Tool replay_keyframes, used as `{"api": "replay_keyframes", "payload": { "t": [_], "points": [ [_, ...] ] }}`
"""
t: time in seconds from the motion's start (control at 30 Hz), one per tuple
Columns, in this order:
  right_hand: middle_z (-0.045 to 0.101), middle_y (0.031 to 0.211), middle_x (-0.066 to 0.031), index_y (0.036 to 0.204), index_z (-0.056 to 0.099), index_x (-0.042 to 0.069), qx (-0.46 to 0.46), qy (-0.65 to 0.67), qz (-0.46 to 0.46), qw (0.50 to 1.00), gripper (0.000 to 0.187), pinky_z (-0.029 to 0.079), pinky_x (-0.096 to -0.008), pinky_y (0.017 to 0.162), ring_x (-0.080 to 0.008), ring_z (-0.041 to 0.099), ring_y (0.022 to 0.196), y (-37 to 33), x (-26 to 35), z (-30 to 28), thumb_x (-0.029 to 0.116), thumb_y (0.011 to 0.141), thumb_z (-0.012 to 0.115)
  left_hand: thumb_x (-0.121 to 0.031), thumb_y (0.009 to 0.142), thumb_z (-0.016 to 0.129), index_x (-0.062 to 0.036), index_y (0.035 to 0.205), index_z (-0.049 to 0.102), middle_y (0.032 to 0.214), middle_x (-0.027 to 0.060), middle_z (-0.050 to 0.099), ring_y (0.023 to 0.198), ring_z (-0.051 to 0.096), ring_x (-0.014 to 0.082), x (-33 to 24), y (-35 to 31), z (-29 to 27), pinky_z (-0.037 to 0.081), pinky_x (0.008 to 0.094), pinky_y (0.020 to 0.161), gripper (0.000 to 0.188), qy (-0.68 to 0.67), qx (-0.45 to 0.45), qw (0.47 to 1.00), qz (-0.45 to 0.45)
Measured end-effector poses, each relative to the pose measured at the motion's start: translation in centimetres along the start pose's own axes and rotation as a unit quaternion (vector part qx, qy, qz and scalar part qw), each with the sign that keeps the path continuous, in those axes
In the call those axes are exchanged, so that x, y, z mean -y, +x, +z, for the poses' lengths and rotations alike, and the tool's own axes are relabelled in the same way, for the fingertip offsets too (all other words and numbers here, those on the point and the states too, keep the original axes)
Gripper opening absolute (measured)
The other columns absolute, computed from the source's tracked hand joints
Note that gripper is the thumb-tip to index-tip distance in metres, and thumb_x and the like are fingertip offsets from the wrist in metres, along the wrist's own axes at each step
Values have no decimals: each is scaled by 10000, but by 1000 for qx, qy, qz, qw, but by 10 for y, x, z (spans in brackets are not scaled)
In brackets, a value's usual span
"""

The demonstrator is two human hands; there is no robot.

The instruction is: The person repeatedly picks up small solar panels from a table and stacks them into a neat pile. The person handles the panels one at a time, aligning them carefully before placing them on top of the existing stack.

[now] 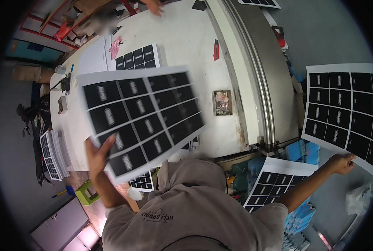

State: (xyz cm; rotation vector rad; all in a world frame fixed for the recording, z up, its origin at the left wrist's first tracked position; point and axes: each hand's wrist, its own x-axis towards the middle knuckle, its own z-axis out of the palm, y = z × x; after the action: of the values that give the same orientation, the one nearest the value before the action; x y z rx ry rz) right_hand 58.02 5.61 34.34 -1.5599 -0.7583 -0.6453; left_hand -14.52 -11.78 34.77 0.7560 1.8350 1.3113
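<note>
My left hand [97, 157] grips the lower left edge of a large printed sheet [142, 113], its thumb on top. Rows of black rectangles with small white marks cover this sheet, which is tilted above the table and slightly blurred. Far out to the right, my right hand [342, 163] is closed on the lower edge of a second printed sheet [338, 102] of the same pattern. That sheet hangs beyond the table, and its right side runs into the dark rim of the view. Below my right forearm lies another printed sheet [270, 184].
The white table [182, 37] carries a printed stack [138, 57], a red cutter [216, 50], a small box [223, 103] and pink crumpled plastic [115, 47]. A long metal rail [253, 62] runs along its right side. Another person's hand [153, 6] shows at the far edge. A green stool [86, 192] stands lower left.
</note>
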Motion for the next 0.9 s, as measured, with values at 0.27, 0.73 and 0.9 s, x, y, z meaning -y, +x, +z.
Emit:
{"api": "replay_keyframes", "payload": {
  "t": [0.27, 0.73, 0.9],
  "points": [
    [631, 836, -171, 951, 583, -158, 17, 38, -10, 999, 535, 479, -311, 691, -185, 574, 754, -3, 16, 10, 367, 951, 685, -62, 807, 763, 66, 1029, 697, 910, 117, 729, 779, 663, 162, 179, 55, 21, 543, 334, 721, 264, 156, 133, 977, -60],
    [642, 1036, -251, 1160, 552, -120, 87, 15, 181, 979, 433, 493, -441, 861, -324, 622, 935, -95, -147, 135, 243, 950, 661, -663, 609, 837, -66, 1580, 50, 1595, 328, 40, 1496, -1, 483, 335, 41, 164, 10, 694, 1148, 1385, 580, 17, 810, -90],
    [635, 861, -108, 993, 598, -40, 257, 136, 304, 907, 334, 543, -367, 682, -196, 596, 735, -170, -234, 109, 285, 949, 660, -544, 654, 862, -66, 1556, 207, 1572, 329, 137, 1474, 97, 495, 316, 61, 212, 97, 689, 1141, 1213, 501, 53, 855, 123]
  ]
}}
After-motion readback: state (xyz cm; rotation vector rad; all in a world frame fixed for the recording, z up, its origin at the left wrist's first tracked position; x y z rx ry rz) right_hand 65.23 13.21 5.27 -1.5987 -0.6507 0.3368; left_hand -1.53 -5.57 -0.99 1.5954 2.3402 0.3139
